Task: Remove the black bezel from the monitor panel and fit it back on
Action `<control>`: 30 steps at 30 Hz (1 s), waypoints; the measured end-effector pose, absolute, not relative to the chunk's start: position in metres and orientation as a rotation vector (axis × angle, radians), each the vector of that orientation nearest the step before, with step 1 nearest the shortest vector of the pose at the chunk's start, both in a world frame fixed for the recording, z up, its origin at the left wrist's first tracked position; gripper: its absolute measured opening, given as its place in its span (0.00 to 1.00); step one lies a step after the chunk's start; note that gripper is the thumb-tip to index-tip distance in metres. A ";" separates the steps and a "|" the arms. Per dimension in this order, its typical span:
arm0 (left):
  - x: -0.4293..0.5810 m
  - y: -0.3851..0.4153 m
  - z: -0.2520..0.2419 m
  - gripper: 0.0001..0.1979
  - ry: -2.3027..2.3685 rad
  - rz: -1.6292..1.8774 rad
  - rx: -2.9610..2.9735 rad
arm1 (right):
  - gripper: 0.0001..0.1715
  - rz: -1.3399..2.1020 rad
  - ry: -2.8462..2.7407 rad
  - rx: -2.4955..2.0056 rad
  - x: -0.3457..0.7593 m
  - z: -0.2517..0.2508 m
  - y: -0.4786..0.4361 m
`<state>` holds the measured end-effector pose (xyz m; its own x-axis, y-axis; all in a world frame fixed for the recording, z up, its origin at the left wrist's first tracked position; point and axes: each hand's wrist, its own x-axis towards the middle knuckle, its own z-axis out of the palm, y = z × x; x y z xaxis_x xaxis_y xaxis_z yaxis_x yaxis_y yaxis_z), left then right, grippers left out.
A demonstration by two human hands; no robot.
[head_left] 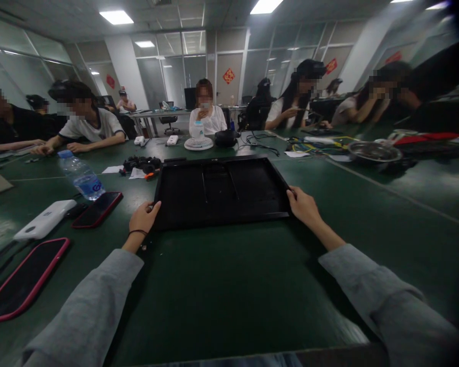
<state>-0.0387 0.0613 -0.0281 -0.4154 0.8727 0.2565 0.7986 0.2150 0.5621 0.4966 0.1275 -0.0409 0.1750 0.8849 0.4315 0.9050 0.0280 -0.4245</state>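
Observation:
A shallow black rectangular tray-like panel (179,186) with a raised rim lies on the green table in front of me. Two thin ridges run across its inside. At its near left corner my left hand (142,218) grips the edge, thumb on top, a dark band round the wrist. My right hand (303,205) holds the right edge near the front corner, fingers curled round the rim. The undersides of both grips are hidden.
Left of me lie a phone in a pink case (26,278), a white power bank (46,220), a second phone (97,209) and a tilted water bottle (80,175). Beyond the panel stand a white fan (199,143) and a metal bowl (375,151) near cables. Several people sit around the table.

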 end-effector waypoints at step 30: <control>0.019 0.038 -0.018 0.32 1.894 0.443 2.674 | 0.33 -0.386 -2.065 -1.659 0.441 -0.044 0.101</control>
